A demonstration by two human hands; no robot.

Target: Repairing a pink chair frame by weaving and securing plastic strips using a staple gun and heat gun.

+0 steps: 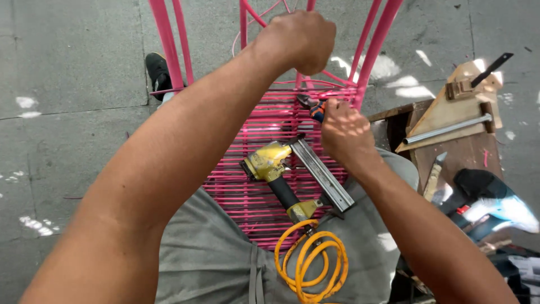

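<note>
A pink metal chair frame with a seat woven of pink cord stands in front of me. My left hand is raised over the back of the frame, closed in a fist on a thin pink cord. My right hand is shut on pliers with an orange-and-blue handle, jaws at the seat's rear edge. A yellow pneumatic stapler lies on the woven seat between my arms, its coiled orange air hose resting on my lap.
At the right stands a wooden workbench carrying a metal rod, a wooden wedge with a dark tool, and a dark shiny object. A black shoe shows beyond the frame on the grey concrete floor.
</note>
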